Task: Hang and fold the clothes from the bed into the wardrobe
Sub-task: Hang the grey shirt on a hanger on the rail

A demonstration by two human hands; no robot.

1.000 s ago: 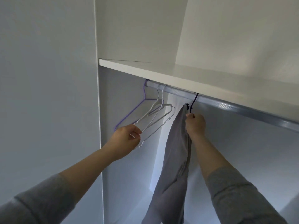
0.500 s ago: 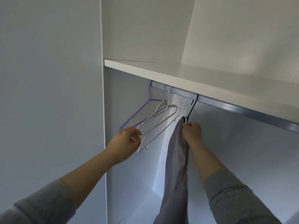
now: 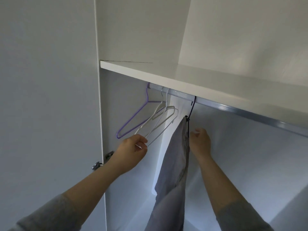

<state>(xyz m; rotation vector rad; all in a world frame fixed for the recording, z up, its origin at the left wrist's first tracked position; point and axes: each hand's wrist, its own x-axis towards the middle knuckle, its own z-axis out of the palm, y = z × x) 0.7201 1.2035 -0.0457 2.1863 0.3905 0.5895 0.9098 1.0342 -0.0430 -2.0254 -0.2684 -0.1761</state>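
1. Here, the left grip (image 3: 131, 151) pinches the lower bars of the white hangers (image 3: 156, 124) between thumb and fingertips. The hangers lean aslant toward the person, and their hooks sit on the rail (image 3: 233, 109) up and to the right of this grip.
2. A purple hanger (image 3: 132, 118) hangs on the same rail just above and to the left of the left grip, untouched by it.
3. The right grip (image 3: 200, 141) is loosely curled with the thumb uppermost, just to the right of the grey garment (image 3: 175, 155). I cannot tell whether its fingers grasp cloth or wire.
4. The grey garment hangs inside the wardrobe (image 3: 102, 114) between the two grips and drapes down past both forearms.
5. It hangs from a dark hanger (image 3: 192, 108), whose hook is over the rail above the right grip. Its thin wire runs down the garment's edge beside that grip's fingers.
6. A white shelf (image 3: 183, 76) lies directly over the rail, above both grips.
7. A metal hinge (image 3: 109, 155) sits just left of the left grip's wrist.
8. Grey sleeves (image 3: 55, 212) cover both forearms below the grips.
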